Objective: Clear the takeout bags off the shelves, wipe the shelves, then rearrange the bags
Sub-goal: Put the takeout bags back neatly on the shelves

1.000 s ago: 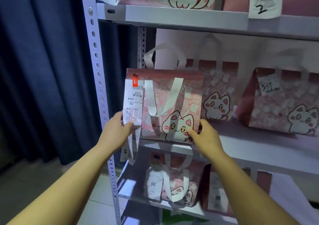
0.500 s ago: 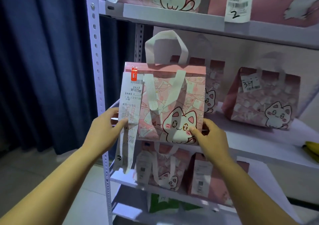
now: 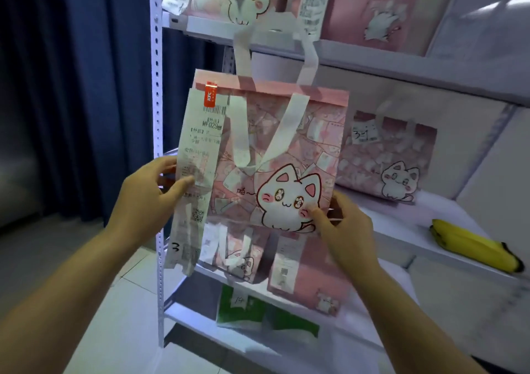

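Observation:
A pink takeout bag (image 3: 286, 149) with a white cat print and white handles hangs in the air in front of the middle shelf (image 3: 401, 230). My left hand (image 3: 146, 198) grips its left edge over a long white receipt (image 3: 195, 172) marked 3. My right hand (image 3: 347, 227) holds its lower right corner. A second pink cat bag (image 3: 390, 161) tagged 34 stands on the middle shelf behind.
More pink bags sit on the top shelf (image 3: 358, 55) and the lower shelf (image 3: 304, 270); a green bag (image 3: 252, 310) lies on the bottom one. A banana (image 3: 473, 244) lies at the right of the middle shelf. A perforated upright post (image 3: 157, 144) and dark blue curtain (image 3: 71, 86) stand at left.
Both hands have lifted the bag off the middle shelf and drawn it toward me and upward; it now hangs free of the shelf.

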A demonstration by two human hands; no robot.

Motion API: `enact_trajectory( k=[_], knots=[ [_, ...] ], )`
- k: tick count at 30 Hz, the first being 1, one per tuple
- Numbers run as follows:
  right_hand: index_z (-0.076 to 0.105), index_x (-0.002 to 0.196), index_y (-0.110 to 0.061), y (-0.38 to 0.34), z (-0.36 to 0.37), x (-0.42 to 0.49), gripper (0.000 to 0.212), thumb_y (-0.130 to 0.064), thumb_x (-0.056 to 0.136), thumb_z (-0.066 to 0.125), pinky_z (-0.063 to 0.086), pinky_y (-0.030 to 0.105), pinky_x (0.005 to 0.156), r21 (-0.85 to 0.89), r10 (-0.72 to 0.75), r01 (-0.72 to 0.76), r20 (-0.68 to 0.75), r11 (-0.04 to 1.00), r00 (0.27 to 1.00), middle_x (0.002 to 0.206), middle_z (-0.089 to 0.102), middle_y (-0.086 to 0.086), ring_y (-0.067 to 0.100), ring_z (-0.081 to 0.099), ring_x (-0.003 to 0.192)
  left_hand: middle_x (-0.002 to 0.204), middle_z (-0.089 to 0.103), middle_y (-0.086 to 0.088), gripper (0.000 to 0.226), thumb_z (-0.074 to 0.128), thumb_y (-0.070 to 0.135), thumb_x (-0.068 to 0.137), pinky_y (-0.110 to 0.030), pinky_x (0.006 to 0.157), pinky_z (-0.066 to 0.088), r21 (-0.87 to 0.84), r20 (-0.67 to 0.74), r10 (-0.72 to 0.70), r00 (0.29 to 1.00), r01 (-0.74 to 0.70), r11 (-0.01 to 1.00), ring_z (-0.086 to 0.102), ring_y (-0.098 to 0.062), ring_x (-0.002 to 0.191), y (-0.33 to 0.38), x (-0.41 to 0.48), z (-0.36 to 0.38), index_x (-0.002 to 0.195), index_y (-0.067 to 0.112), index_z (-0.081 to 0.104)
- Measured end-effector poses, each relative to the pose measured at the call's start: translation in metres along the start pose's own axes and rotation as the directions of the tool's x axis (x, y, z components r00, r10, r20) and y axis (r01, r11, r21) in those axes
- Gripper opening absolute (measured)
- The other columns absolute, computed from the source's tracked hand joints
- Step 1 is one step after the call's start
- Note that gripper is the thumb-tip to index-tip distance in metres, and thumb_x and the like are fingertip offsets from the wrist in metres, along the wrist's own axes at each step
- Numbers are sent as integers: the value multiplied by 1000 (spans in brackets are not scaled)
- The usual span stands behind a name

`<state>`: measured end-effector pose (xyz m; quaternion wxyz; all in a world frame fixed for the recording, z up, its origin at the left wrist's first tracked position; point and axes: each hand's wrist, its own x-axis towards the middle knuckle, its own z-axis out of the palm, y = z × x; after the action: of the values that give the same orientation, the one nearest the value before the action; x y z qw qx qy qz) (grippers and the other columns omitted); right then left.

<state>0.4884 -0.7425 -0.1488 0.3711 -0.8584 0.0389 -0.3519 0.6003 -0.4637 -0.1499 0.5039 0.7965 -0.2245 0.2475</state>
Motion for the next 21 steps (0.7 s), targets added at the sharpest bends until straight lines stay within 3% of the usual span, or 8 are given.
enact_trajectory(
  k=[2,8,13,15,18,21],
  knots=[
    [53,82,-51,-4,-26,-7,16,-39,84,64,46,7,56,4,-23,23,-50,1000,999,77,63,-31,-8,61,74,91,57,31,19,61,33,85,0,46,38,-34,-23,40,999,-41,999,60,8,73,31,-7,0,101,42,54],
    [54,93,-36,-19,-109,-7,13,-39,85,64,42,5,58,-16,-106,106,-259,994,960,82,64,-21,-7,59,77,96,63,21,18,60,36,86,-3,54,46,-146,-98,182,978,-195,970,60,11,84,127,0,12,104,37,58],
    [57,96,-30,-32,-174,7,10,-32,88,61,44,7,58,-25,-164,169,-398,985,902,85,66,-17,-3,60,76,102,66,12,24,61,40,83,-15,58,51,-257,-137,272,952,-300,919,64,-2,84,196,22,32,107,35,59],
    [58,100,-26,-36,-198,15,13,-31,88,61,46,8,59,-37,-185,189,-452,981,872,87,66,-16,-3,61,77,100,66,14,24,61,39,84,-20,59,53,-295,-137,299,944,-327,898,65,0,82,221,35,42,107,35,60],
    [57,101,-26,-40,-232,31,15,-33,88,61,47,11,59,-102,-204,176,-525,979,827,85,65,-19,-2,61,77,94,64,21,22,60,39,85,-13,56,48,-301,-133,349,928,-373,878,63,6,78,255,57,59,107,35,59],
    [54,100,-27,-42,-261,49,13,-32,89,60,44,13,59,-178,-226,150,-567,973,792,83,62,-19,-4,59,76,98,65,16,20,59,36,87,-20,64,50,-318,-114,385,916,-401,859,63,0,84,283,81,80,108,36,59]
  ],
)
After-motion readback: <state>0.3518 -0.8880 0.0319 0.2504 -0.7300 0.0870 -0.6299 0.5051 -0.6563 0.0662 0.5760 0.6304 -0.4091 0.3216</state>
